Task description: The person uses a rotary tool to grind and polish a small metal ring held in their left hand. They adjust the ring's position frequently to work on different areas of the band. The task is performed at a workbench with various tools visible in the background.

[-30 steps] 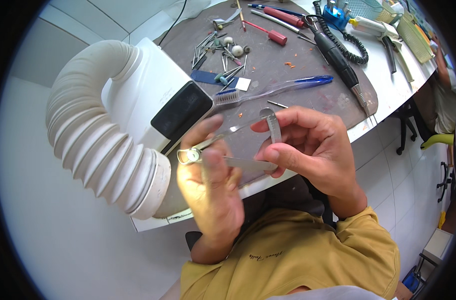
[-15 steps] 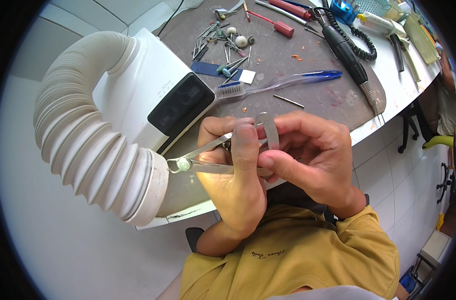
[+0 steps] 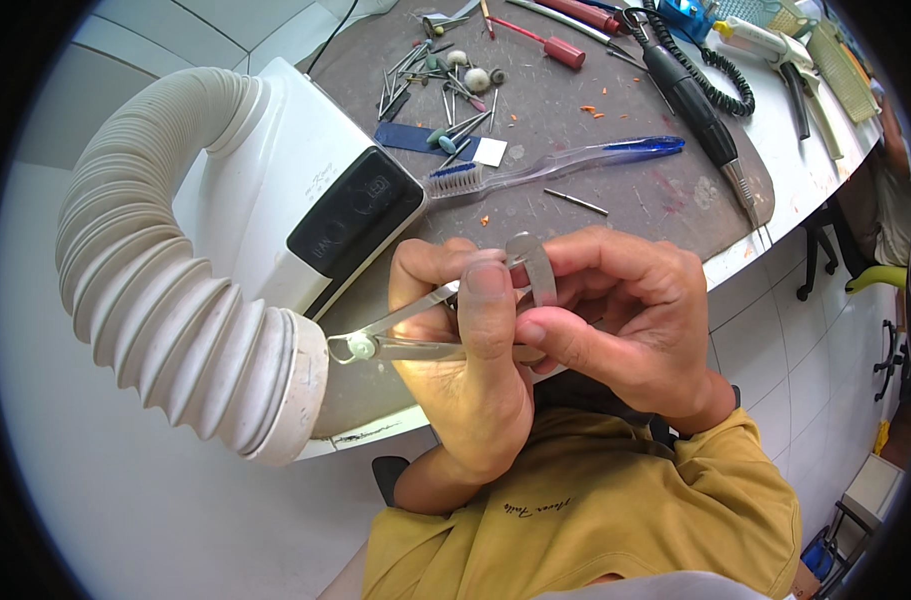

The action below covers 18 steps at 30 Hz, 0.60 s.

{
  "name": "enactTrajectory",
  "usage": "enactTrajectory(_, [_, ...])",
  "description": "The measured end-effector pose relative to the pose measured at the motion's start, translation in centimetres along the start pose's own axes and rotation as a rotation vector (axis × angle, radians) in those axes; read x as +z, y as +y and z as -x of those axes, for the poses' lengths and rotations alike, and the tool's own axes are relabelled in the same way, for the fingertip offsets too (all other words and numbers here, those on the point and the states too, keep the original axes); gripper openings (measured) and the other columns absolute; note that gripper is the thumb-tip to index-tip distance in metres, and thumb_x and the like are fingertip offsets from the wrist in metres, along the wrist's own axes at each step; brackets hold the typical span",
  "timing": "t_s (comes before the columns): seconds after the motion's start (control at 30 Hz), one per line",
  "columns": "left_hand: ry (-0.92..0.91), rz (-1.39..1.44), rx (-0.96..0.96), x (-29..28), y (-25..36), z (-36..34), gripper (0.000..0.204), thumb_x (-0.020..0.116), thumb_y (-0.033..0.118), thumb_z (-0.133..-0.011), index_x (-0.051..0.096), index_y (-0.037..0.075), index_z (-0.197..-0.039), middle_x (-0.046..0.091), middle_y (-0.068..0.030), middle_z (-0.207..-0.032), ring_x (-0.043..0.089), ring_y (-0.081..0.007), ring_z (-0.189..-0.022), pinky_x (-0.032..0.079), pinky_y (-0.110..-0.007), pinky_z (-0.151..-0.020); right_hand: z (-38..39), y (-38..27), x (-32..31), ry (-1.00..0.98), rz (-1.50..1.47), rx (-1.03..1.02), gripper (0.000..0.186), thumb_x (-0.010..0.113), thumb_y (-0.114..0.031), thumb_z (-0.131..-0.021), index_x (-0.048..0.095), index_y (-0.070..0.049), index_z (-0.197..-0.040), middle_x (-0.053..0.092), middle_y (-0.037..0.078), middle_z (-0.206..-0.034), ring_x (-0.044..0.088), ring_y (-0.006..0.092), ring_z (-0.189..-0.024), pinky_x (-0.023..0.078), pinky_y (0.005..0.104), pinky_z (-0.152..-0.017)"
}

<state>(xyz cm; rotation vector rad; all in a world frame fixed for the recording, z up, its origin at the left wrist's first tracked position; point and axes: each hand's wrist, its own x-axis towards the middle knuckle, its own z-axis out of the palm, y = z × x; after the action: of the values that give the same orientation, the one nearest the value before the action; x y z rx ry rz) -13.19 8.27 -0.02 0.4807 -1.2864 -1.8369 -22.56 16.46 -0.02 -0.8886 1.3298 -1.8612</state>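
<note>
From here I count two near hands [image 3: 465,390], one caliper [image 3: 415,349], one toothbrush [image 3: 565,161], one left hose [image 3: 160,270], one right drill [image 3: 689,105].

Grey mat [image 3: 665,215] on wht bench [image 3: 797,188] carries toothbrush [image 3: 565,163], rotary bits [image 3: 477,79], red-handled tool [image 3: 563,53] & blk handpiece [image 3: 688,100] (plus orange crumbs [image 3: 589,110]).

your left hand [image 3: 475,395]: around metal caliper [image 3: 413,349], thumb over it | your right hand [image 3: 630,315]: thumb and forefinger at curved tips | toothbrush [image 3: 565,162], thin metal rod [image 3: 576,201] beyond | black handpiece [image 3: 687,105] to right | ribbed hose [image 3: 180,270] left
</note>
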Motion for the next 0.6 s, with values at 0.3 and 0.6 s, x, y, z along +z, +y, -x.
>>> enactTrajectory(0.3, [0.062, 0.171, -0.083, 0.8, -0.2, 0.4, 0.022, 0.069, 0.019, -0.101, 0.051, 0.007, -0.104, 0.061, -0.0015, -0.085, 0.052, -0.0015, -0.066, 0.038, -0.020, -0.050, 0.5, -0.5, -0.2, 0.032, -0.060, 0.023, 0.026, 0.074, 0.002, -0.092, 0.065, 0.008, -0.116, 0.076, 0.012, -0.095, 0.074, 0.0137, -0.084, 0.063, 0.0268, -0.070])
enactTrajectory(0.6, [-0.031, 0.218, -0.059, 1.9, -1.2, 0.6, 0.022, 0.072, 0.017, -0.099, 0.054, 0.003, -0.103, 0.061, -0.0005, -0.087, 0.051, -0.0006, -0.072, 0.041, -0.019, -0.058, 1.7, -0.2, -1.4, 0.125, -0.019, -0.109, 0.026, 0.074, 0.002, -0.091, 0.063, 0.010, -0.113, 0.073, 0.011, -0.092, 0.072, 0.0143, -0.082, 0.064, 0.0273, -0.063])
